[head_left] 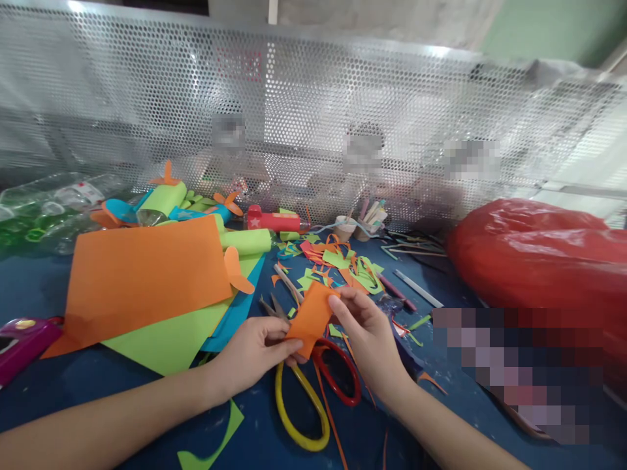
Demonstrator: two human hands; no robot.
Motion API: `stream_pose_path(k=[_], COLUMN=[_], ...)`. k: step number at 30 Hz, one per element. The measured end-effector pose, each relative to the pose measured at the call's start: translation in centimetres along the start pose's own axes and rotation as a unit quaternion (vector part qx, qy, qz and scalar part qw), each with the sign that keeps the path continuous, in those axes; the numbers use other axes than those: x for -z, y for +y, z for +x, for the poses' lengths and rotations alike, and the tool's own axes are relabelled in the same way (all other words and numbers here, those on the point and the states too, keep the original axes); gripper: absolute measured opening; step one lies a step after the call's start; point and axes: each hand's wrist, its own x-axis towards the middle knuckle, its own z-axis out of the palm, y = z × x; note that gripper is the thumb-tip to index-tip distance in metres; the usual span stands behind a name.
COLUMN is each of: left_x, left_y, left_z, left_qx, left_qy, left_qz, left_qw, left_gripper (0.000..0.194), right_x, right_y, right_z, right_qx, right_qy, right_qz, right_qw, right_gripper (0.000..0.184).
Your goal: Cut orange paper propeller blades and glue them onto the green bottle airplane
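A small orange piece of paper [311, 318] is pinched between my two hands above the table. My left hand [259, 349] grips its lower left edge, thumb on top. My right hand [365, 333] holds its upper right corner between thumb and fingers. Under the paper lie scissors with a yellow handle [302, 424] and a red handle loop [350, 385]; the blades point away and are partly covered by the paper and my left hand. Left of my hands, a large orange sheet [147, 281] rests on a green sheet [164, 346] and a blue sheet [240, 307].
Paper scraps [343, 258] lie scattered beyond my hands. Paper-covered bottles [274, 222] and clear plastic bottles [73, 202] stand or lie at the back left. A red plastic bag [533, 261] bulges at right. A perforated metal panel [313, 117] closes off the back.
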Motion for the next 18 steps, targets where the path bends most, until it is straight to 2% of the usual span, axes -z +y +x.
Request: stream_pose_path(k=[3,5,7,10,18], left_x=[0.3,0.4,0.5,0.5,0.5], left_y=[-0.1,-0.2,-0.2,-0.4,-0.3], left_z=[0.2,0.4,0.5,0.6,0.5], left_qx=[-0.001,-0.002,-0.005,-0.007,0.007], left_qy=[0.025,0.036,0.038,0.038,0.039], left_qz=[-0.027,-0.043,-0.056,-0.069,-0.084], left_qw=[0.999,0.998,0.998,0.997,0.996], left_gripper=[0.019,0.021,0.021,0.021,0.023], right_x=[-0.3,-0.5,-0.6,-0.7,-0.9], right_y=[0.2,0.5,0.6,0.7,0.5], right_z=[-0.3,-0.7,-1.2,-1.6,-1.8], right_qx=[-0.026,-0.047,-0.062,-0.06,-0.038], right_qy=[-0.09,-0.162,-0.2,-0.205,-0.197], right_qz=[-0.02,-0.051,-0.092,-0.147,-0.198], right_qw=[0.995,0.984,0.974,0.966,0.959], right_gripper=[0.034,0.033,0.029,0.023,0.018])
